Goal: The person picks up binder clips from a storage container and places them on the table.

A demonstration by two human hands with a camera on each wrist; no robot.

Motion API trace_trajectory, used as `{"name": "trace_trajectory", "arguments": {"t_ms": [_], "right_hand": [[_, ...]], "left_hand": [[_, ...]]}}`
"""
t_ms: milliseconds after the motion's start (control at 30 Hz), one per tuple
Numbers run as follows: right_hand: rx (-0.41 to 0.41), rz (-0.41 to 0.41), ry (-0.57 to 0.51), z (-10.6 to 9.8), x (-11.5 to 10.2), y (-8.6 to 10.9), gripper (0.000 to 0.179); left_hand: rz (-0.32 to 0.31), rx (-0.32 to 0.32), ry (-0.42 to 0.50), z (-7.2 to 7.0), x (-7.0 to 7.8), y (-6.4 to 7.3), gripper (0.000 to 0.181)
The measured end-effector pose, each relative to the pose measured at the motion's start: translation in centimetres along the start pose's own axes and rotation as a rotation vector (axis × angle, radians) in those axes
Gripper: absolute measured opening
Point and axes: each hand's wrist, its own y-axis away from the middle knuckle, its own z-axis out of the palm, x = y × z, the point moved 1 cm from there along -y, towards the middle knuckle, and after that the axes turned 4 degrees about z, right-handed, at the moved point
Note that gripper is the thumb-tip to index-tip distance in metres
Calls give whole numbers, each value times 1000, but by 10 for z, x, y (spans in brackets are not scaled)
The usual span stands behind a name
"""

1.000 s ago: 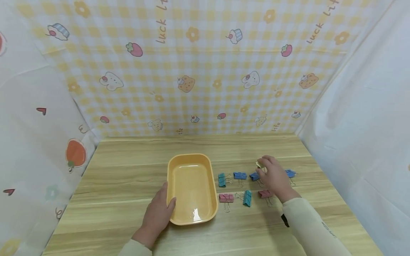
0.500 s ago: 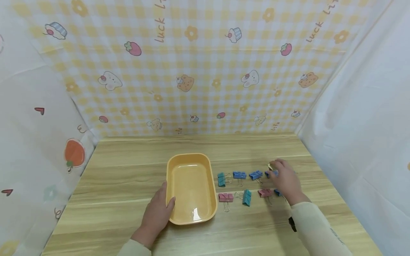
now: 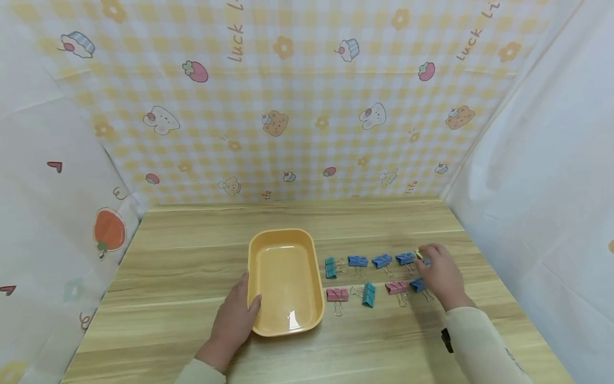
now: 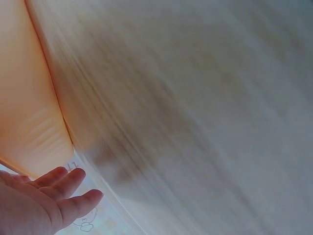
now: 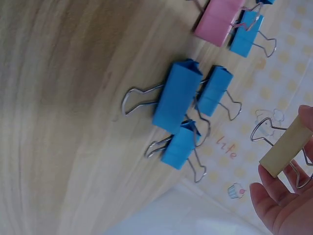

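My right hand [image 3: 442, 274] pinches a yellow binder clip [image 5: 286, 147] by its body, with the wire handles sticking out, just above the right end of the clip rows. Beneath and beside it lie blue binder clips [image 3: 405, 258]; one is partly hidden by the fingers. Farther left in the rows are pink binder clips [image 3: 337, 295] and teal binder clips [image 3: 368, 295]. My left hand [image 3: 232, 317] holds the left side of a yellow rectangular tray [image 3: 318, 277], its thumb over the rim and the other fingers along the outer wall. No clips lie inside the tray.
The wood-grain table [image 3: 201, 229] ends at a checked cloth backdrop [image 3: 307, 149]. White cloth hangs at the left and right sides. The tray stands just left of the two rows of clips.
My right hand has moved right along the back row with the yellow binder clip, uncovering blue clips behind it. The left hand and tray stay in place; the view shifts slightly.
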Motion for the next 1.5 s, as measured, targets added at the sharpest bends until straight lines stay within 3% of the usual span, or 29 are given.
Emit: {"name": "trace_trajectory", "arguments": {"t_ms": [767, 1500], "right_hand": [[-51, 93, 20, 8, 42, 10, 41], [-135, 186, -31, 15, 67, 16, 47]], "left_hand": [[-8, -18, -1, 0, 1, -1, 69], [-1, -43, -20, -1, 2, -2, 69]]}}
